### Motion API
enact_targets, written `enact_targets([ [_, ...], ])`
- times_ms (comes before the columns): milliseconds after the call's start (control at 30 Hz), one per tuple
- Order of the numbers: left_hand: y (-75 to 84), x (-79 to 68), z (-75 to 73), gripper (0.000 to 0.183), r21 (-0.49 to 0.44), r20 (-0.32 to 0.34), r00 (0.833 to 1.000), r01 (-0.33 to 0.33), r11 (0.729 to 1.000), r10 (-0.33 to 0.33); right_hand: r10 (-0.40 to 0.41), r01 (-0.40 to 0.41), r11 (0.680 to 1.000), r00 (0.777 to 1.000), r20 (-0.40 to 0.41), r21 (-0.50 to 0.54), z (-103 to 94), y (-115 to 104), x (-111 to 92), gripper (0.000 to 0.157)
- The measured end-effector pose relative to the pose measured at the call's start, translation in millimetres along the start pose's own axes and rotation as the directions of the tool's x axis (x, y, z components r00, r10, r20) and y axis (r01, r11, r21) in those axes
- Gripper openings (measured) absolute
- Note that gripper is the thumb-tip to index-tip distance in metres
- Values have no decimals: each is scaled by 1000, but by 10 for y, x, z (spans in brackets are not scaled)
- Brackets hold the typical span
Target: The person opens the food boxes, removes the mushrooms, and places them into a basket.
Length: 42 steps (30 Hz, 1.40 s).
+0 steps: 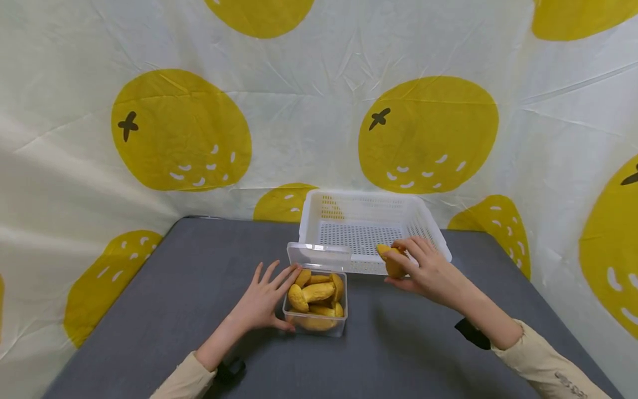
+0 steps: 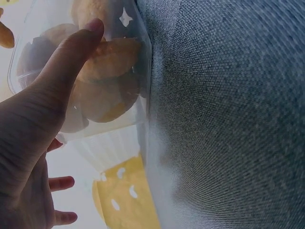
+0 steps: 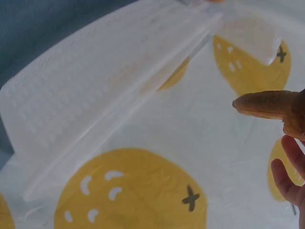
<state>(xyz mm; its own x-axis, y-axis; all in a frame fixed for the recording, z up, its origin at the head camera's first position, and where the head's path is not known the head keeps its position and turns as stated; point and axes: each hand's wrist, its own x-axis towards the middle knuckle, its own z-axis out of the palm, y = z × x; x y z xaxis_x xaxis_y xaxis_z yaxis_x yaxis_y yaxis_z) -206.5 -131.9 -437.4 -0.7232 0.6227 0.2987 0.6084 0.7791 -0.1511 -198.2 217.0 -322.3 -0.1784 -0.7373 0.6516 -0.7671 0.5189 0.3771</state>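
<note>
A clear plastic box [image 1: 339, 327] stands on the table, filled with several yellow-brown mushrooms [image 1: 319, 292], its hinged lid [image 1: 319, 255] raised at the back. My left hand [image 1: 261, 302] rests against the box's left side, fingers spread, index fingertip at the far corner. In the left wrist view its thumb [image 2: 71, 59] lies along the clear wall. My right hand [image 1: 428, 269] pinches a mushroom [image 1: 395, 266] in the air, over the near rim of a white perforated basket [image 1: 433, 227]. The right wrist view shows the mushroom's stem [image 3: 262, 104] sticking out past the fingers.
The white basket stands behind the box, at the back of the dark grey table [image 1: 199, 277]. A white cloth [image 1: 304, 127] printed with large yellow fruits hangs around the table's back and sides. The raised lid overlaps the basket's near left corner in the head view.
</note>
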Motion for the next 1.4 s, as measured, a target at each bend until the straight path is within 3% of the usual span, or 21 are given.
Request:
enact_targets([
  [200,-1,7,2,123,9,-9,1000,-3,1000,3,17,-16,997,1000,0,-74,29,319,-12,49],
  [533,8,-11,-5,122,-8,-14,1000,-1,1000,1,45,-35,989,997,66,-145,216,704,64,57],
  [667,12,-9,-4,122,-2,-2,1000,1,1000,-1,49,-30,986,992,116,-161,323,791,118,58],
  [800,19,-4,-9,121,-2,8,1000,5,1000,-5,41,2,976,980,193,-218,445,877,159,48],
  [900,24,-6,-21,120,-12,6,1000,8,1000,-8,46,16,966,971,233,-257,567,941,182,54],
  [1133,32,-10,-28,120,-7,8,1000,6,1000,-6,71,16,958,955,288,-286,829,1037,217,43],
  [1400,30,-9,-19,121,-17,15,1000,12,1000,-12,90,17,953,937,337,-302,1022,1115,312,41],
])
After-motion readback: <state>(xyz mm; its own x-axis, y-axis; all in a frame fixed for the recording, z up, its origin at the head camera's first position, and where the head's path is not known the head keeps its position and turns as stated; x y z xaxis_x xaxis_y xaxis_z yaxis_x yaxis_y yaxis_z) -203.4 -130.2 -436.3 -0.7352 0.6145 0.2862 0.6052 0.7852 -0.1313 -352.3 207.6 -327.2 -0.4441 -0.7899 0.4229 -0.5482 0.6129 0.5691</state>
